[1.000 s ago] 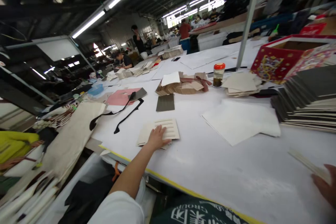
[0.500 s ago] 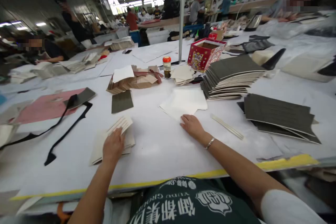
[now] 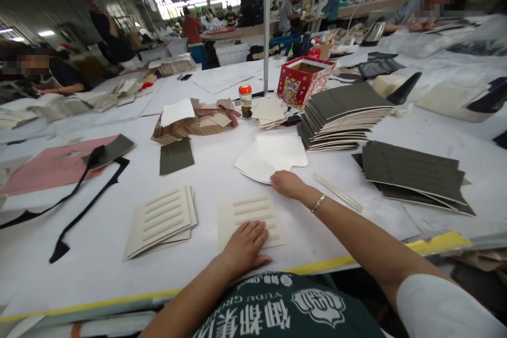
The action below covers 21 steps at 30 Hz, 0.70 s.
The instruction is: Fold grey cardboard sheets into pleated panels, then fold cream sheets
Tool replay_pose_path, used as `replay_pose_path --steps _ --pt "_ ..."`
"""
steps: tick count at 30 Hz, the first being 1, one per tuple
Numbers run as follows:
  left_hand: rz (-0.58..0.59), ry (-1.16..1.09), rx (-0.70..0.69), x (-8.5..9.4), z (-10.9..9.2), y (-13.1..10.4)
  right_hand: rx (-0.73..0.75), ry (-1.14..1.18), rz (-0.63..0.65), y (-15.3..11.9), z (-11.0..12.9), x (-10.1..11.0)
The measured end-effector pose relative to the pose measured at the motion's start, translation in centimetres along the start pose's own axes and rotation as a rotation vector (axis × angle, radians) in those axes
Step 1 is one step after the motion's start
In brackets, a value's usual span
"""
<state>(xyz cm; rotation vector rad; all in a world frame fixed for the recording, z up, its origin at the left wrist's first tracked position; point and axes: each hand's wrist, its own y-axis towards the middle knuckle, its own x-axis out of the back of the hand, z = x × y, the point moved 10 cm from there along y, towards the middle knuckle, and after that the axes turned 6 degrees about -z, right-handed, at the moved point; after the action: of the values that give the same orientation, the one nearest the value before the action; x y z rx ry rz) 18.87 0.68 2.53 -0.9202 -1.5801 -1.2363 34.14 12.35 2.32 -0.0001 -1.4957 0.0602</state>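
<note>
My left hand [image 3: 246,245] lies flat, fingers spread, on a cream panel with raised strips [image 3: 251,208] near the table's front edge. Left of it is a stack of similar cream panels [image 3: 162,216]. My right hand [image 3: 285,184] has its fingers bent together at the lower edge of the white sheets [image 3: 273,156], pinching that edge. A silver bracelet is on my right wrist. Two thin pale strips [image 3: 338,191] lie to the right of my right hand.
Dark grey panels [image 3: 412,171] lie at the right, and a tall dark stack [image 3: 344,111] stands behind. A red box [image 3: 303,82], a jar with an orange lid [image 3: 245,100] and a metal pole [image 3: 266,26] are farther back. Black straps [image 3: 91,200] lie left. Several people are beyond.
My left hand has moved right from the cream stack, and a cream panel now lies under it. My right hand's fingers have closed at the edge of the white sheets.
</note>
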Motion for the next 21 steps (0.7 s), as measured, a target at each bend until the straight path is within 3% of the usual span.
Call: replay_pose_path --steps 2,5,7,11,14,17,21 --pt "-0.049 -0.098 0.046 1.2 1.4 0.9 0.013 -0.002 -0.013 0.0 0.0 0.1" --pt "-0.145 -0.104 0.191 2.9 5.5 3.2 -0.007 -0.014 -0.019 0.2 -0.1 0.2" --pt "-0.117 -0.046 0.297 2.2 8.6 5.0 -0.013 -0.023 -0.008 0.5 0.0 0.4" --pt "0.038 0.076 0.466 -1.3 13.7 7.3 -0.013 -0.006 0.041 1.1 -0.2 1.0" --pt "0.059 0.102 0.489 -2.4 15.2 8.0 -0.050 0.055 0.070 1.5 -0.8 1.5" --pt "0.049 0.116 0.483 -2.2 15.4 8.3 -0.098 0.166 0.062 2.2 -2.0 1.9" --pt "0.046 0.134 0.460 -1.7 15.5 9.0 -0.285 0.593 0.041 3.5 -5.8 0.7"
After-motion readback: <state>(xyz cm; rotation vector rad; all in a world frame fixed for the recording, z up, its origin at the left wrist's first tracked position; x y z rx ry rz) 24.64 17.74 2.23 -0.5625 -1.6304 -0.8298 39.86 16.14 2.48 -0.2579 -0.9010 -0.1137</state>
